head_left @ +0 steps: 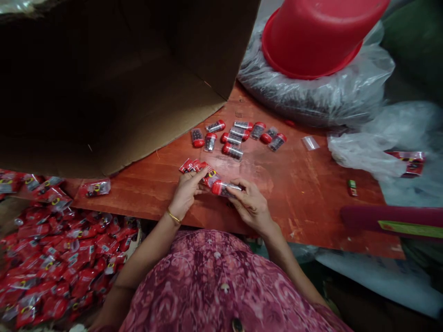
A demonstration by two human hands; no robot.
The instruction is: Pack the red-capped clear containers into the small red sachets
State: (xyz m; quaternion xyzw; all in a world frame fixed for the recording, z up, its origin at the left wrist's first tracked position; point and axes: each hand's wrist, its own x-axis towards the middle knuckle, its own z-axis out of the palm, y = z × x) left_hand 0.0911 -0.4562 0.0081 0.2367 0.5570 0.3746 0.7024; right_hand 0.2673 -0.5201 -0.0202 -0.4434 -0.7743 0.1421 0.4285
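Note:
My left hand (187, 192) is closed on several red printed plastic sleeves (210, 176), fanned out between thumb and fingers. In my right hand (252, 203) is a small clear tube (226, 188) with a red cap, dark balls inside it. The capped end of the tube touches the mouth side of the front sleeve; whether it is inside cannot be made out. Ahead of both hands, several similar red-capped tubes (232, 151) lie loosely grouped on the red tabletop (294, 184).
A large open cardboard box (145, 133) covers the upper left. Many filled red packets (69, 249) are heaped at lower left. At the upper right, a red tub (318, 41) rests upside down on a clear plastic bag (311, 99). A maroon bar (367, 217) juts in from the right.

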